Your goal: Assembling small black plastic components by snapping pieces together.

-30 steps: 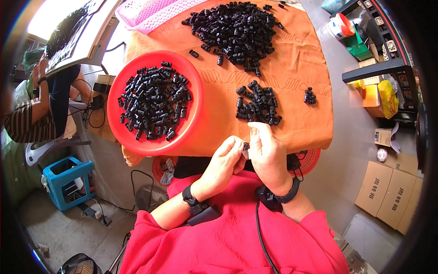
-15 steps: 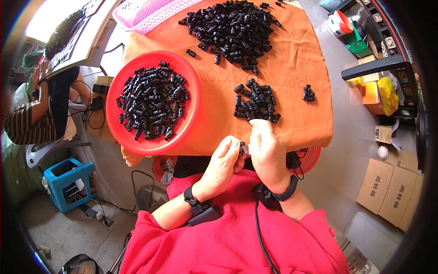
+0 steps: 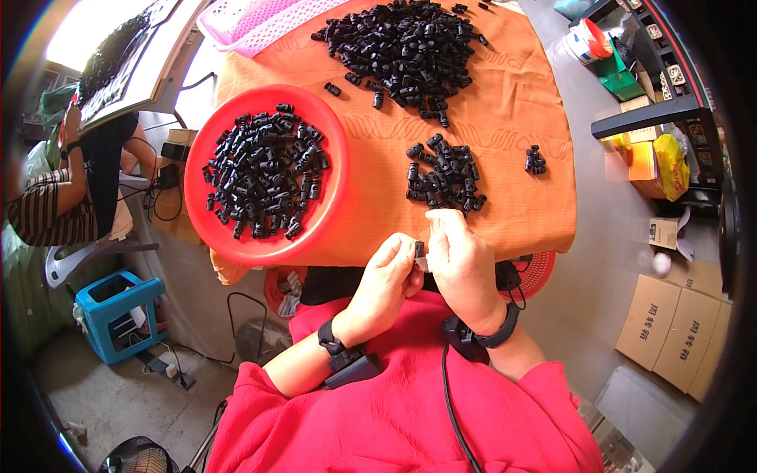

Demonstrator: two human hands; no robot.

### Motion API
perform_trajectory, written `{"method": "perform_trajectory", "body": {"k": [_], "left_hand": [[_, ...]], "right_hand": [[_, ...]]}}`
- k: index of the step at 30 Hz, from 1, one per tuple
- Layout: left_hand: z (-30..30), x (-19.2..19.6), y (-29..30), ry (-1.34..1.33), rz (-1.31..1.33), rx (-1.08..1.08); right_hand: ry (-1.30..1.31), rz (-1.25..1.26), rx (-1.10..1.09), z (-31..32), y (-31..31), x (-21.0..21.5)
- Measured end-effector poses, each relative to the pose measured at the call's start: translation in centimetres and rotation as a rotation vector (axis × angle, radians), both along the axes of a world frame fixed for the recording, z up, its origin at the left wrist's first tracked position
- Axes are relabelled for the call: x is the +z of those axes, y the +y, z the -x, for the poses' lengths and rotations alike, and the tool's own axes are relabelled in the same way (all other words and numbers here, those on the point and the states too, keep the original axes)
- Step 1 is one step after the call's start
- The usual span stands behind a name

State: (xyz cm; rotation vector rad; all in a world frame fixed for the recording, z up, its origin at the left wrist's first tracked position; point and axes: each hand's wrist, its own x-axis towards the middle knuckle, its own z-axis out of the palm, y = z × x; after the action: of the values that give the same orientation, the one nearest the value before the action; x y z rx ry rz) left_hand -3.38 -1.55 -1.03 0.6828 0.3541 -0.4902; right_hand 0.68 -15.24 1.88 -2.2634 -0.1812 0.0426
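Observation:
Over the table's front edge, my left hand [image 3: 384,276] is closed, pinching a small black cord lock [image 3: 419,249] between thumb and fingers. Close on its right is my right hand [image 3: 464,256], thumb and fingers pressed together. A small pale bit [image 3: 423,264] shows between the hands just under the cord lock; its kind is too small to tell. Just beyond my right fingertips lies a small heap of black cord locks [image 3: 443,175]. A red round tray [image 3: 335,197] to the left holds many more like them.
A large pile of black pieces [image 3: 398,55] covers the far part of the orange-clothed table [image 3: 520,102]. A small cluster [image 3: 535,161] lies at right. A pink basket [image 3: 260,31] sits far left. Beyond are a co-worker [image 3: 59,189], a blue stool [image 3: 118,315] and cardboard boxes [image 3: 670,331].
My right hand has shifted slightly down, its fingertips a little lower. More of the pale bit shows below the cord lock. My left hand keeps its pinch in nearly the same place.

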Motion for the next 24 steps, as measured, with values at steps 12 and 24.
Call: {"method": "perform_trajectory", "body": {"k": [12, 24], "left_hand": [[0.25, -0.18, -0.2, -0.037, -0.064, -0.005], [0.13, 0.0, -0.61, -0.027, -0.235, 0.034]], "right_hand": [[-0.05, 0.072, 0.027, -0.06, 0.0, -0.3], [0.013, 0.056, 0.059, -0.22, -0.05, -0.55]]}}
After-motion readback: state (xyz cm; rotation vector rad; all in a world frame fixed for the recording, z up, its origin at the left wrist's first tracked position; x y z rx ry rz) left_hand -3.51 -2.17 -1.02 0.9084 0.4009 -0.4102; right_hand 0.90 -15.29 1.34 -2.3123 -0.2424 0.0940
